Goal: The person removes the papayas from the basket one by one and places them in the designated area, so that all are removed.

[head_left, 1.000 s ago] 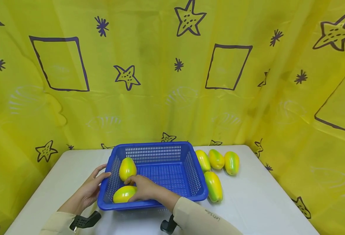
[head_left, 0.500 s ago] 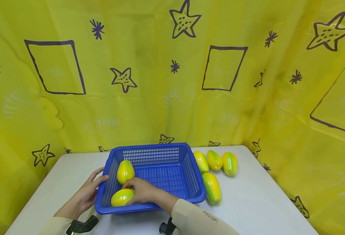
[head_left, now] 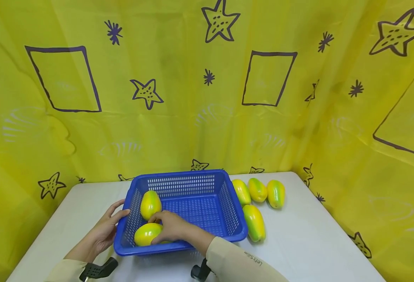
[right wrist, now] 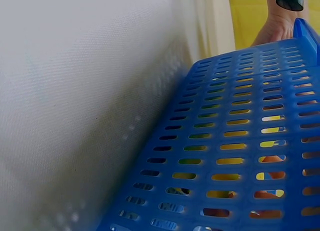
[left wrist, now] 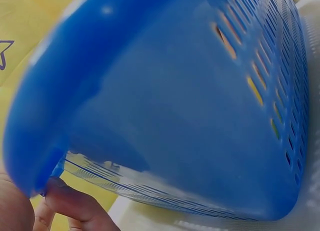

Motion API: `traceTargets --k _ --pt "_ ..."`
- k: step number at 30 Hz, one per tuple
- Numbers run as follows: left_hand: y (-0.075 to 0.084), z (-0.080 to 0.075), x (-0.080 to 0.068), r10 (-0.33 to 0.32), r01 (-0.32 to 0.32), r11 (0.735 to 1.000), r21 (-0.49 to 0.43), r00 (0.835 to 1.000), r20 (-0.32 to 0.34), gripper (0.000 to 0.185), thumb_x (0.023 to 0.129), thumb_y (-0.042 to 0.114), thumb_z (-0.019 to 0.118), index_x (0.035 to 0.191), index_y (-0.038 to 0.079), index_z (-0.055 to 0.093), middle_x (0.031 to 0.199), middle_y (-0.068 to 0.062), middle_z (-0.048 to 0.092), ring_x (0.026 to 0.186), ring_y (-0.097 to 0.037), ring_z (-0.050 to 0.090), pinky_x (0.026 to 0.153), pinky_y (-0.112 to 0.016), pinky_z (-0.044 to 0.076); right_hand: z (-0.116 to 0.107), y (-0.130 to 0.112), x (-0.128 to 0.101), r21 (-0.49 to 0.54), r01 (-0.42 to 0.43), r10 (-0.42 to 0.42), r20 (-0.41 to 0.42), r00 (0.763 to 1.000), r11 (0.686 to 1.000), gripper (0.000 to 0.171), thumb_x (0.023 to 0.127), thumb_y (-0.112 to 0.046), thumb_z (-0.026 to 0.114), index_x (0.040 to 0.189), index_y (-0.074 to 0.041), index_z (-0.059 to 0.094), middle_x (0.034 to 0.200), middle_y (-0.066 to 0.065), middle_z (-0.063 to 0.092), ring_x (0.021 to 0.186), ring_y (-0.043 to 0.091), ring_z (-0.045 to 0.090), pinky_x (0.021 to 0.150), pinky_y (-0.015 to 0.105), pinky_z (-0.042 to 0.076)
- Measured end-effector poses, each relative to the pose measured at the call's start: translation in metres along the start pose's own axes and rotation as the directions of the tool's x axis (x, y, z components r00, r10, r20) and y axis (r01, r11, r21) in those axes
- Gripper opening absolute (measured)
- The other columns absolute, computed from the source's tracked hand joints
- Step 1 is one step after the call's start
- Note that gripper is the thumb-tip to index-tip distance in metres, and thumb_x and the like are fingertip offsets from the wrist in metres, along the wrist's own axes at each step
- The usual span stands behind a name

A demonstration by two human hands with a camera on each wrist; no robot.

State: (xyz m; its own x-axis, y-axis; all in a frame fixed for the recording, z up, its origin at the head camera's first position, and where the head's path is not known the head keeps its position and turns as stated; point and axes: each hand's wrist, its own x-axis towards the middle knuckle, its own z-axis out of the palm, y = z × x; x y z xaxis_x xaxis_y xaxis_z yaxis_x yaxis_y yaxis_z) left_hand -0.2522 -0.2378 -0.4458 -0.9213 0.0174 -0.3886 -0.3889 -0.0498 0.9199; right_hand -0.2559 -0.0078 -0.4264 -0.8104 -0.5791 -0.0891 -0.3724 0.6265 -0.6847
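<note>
A blue plastic basket with slotted walls sits on the table, two yellow-green papayas in its left part. My left hand grips the basket's left rim, thumb on top and fingers outside; the left wrist view shows the thumb and fingers at that rim. Inside the basket, my right hand holds the front papaya, which lies sideways near the front left corner. Its fingers curl over the fruit's right end and hide that part. The other papaya stands lengthwise just behind it, against the left wall.
Right of the basket, several more papayas lie on the white table, one close by the basket's right wall and another farthest right. A yellow patterned curtain hangs behind and along the sides.
The head view has shifted slightly. Both hands keep their hold, left on the basket rim and right on the front papaya, with hardly any movement.
</note>
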Motion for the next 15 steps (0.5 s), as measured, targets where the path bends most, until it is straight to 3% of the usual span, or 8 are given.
traceTargets --k 6,15 --pt "0.0009 0.0 -0.0011 0.005 -0.005 1.0 0.008 1.0 -0.002 0.084 0.096 0.038 0.062 0.158 0.026 0.006 0.132 -0.018 0.051 0.09 -0.021 0.07 0.081 -0.043 0.06 -0.0007 -0.001 -0.0017 0.01 -0.011 0.011 -0.016 1.0 1.0 0.05 0.07 -0.02 0.088 0.115 -0.015 0.068 0.108 -0.004 0.063 0.097 0.008 0.056 0.087 0.023 0.049" --pt "0.0 0.001 -0.0025 0.013 -0.013 1.0 0.027 1.0 0.007 0.083 0.097 0.037 0.061 0.158 0.025 0.006 0.13 -0.017 0.052 0.09 -0.021 0.07 0.08 -0.043 0.06 -0.0025 -0.0006 -0.005 0.086 -0.024 0.029 -0.053 0.998 0.996 0.055 0.069 -0.022 0.088 0.118 -0.013 0.065 0.11 -0.001 0.065 0.093 0.008 0.056 0.083 0.023 0.049"
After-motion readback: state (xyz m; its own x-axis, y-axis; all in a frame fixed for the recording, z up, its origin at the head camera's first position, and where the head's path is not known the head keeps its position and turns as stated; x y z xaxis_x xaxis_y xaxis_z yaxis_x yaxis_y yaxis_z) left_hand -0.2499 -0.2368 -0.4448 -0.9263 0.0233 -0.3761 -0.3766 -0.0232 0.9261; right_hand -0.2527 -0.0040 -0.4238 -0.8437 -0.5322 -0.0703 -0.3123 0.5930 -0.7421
